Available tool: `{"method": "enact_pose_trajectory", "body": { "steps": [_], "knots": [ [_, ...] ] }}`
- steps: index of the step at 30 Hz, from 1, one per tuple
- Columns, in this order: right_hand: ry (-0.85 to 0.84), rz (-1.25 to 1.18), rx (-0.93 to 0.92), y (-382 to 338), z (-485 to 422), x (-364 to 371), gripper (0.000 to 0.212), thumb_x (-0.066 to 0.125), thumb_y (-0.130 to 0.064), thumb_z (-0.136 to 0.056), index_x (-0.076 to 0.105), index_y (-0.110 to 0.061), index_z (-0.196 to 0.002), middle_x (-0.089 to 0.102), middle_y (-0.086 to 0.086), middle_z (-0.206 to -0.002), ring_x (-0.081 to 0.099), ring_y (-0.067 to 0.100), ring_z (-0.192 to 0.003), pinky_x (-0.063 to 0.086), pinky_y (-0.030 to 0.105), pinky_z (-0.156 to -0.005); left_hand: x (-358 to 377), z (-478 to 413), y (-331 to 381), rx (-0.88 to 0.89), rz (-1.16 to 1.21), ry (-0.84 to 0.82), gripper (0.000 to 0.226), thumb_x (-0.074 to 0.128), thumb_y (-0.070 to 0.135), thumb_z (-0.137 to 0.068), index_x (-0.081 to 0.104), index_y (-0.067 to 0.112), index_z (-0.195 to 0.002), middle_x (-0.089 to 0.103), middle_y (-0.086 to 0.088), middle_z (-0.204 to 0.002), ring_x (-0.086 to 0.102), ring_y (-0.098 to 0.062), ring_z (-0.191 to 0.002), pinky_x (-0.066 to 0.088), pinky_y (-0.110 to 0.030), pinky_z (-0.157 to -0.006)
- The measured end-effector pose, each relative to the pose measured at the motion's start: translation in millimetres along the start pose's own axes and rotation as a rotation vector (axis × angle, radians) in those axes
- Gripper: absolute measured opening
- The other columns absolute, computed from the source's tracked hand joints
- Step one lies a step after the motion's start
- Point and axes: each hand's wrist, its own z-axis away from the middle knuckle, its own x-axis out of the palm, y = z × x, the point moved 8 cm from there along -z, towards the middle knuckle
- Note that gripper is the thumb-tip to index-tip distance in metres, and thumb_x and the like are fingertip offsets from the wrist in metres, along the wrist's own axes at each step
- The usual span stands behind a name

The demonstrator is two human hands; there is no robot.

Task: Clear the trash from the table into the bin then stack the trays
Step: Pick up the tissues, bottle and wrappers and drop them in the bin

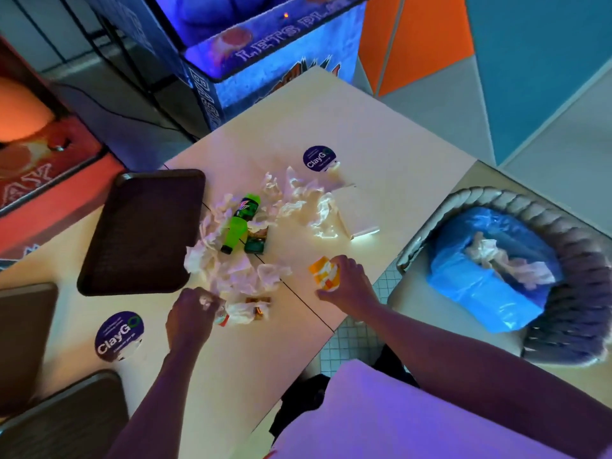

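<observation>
Crumpled white napkins [298, 197] lie scattered over the middle of the pale table [381, 137], around a green soda bottle [239, 223] on its side. My right hand [347, 283] grips an orange and white paper carton [323, 273] near the table's right edge. My left hand [190, 318] pinches a crumpled napkin beside a small heap of wrappers [243, 311]. A dark brown tray [145, 230] lies to the left of the trash. The bin [569, 270], lined with a blue bag [480, 286], stands on the right with some paper inside.
A second dark tray [23, 339] pokes in at the left edge, and a dark chair seat [66, 422] sits at bottom left. Two round purple stickers [119, 336] mark the table. An arcade machine [258, 51] stands behind. Tiled floor [354, 342] shows between table and bin.
</observation>
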Motion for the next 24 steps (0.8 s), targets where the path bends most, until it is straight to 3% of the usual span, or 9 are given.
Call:
{"method": "enact_pose_trajectory", "body": {
  "steps": [4,7,9,14,19,24],
  "knots": [
    [0.036,-0.041,0.050,45.2,-12.5,-38.5,0.083,0.082,-0.057,-0.065,0.042,-0.017,-0.125,0.052,0.006,-0.120,0.050,0.028,-0.110,0.048,0.042,-0.090,4.8,7.5,97.2,0.142,0.098,0.068,0.011,0.079,0.038,-0.086,0.072,0.030,-0.087,0.068,0.007,-0.096,0.070,-0.017,-0.077,0.057,-0.037,-0.071],
    [0.064,-0.078,0.129,99.9,-15.3,-77.1,0.083,0.082,-0.057,-0.065,0.043,-0.016,-0.126,0.053,0.007,-0.122,0.050,0.030,-0.113,0.047,0.041,-0.090,42.1,13.4,178.6,0.225,0.228,-0.004,0.010,0.080,0.039,-0.085,0.075,0.032,-0.087,0.075,0.010,-0.097,0.071,-0.008,-0.077,0.060,-0.036,-0.074],
    [0.109,-0.119,0.198,147.7,-12.8,-105.7,0.082,0.082,-0.057,-0.064,0.044,-0.019,-0.125,0.054,0.006,-0.122,0.053,0.030,-0.113,0.047,0.040,-0.090,78.6,15.7,235.2,0.293,0.267,-0.069,0.021,0.079,0.049,-0.083,0.073,0.031,-0.090,0.076,0.011,-0.095,0.073,-0.008,-0.076,0.062,-0.039,-0.073],
    [0.212,-0.192,0.449,287.7,9.7,-165.3,0.090,0.082,-0.064,-0.059,0.042,-0.023,-0.129,0.055,0.004,-0.126,0.053,0.030,-0.118,0.045,0.042,-0.094,168.7,36.2,396.8,0.487,0.200,-0.226,0.031,0.076,0.053,-0.080,0.069,0.025,-0.090,0.075,0.010,-0.087,0.073,-0.010,-0.077,0.059,-0.036,-0.074],
    [0.283,-0.233,0.669,423.2,39.7,-203.9,0.103,0.084,-0.068,-0.052,0.040,-0.020,-0.131,0.053,0.008,-0.131,0.053,0.035,-0.121,0.046,0.045,-0.095,265.7,68.5,544.4,0.619,0.100,-0.421,0.023,0.083,0.041,-0.078,0.071,0.026,-0.089,0.075,0.017,-0.090,0.072,-0.004,-0.081,0.058,-0.031,-0.077],
    [0.326,-0.167,0.770,516.7,47.6,-234.2,0.114,0.079,-0.075,-0.054,0.035,-0.015,-0.141,0.052,0.011,-0.137,0.054,0.038,-0.120,0.043,0.046,-0.097,354.3,81.7,653.6,0.728,-0.002,-0.519,0.026,0.081,0.048,-0.075,0.071,0.028,-0.088,0.074,0.020,-0.083,0.069,0.002,-0.074,0.059,-0.035,-0.071]
  ]
}}
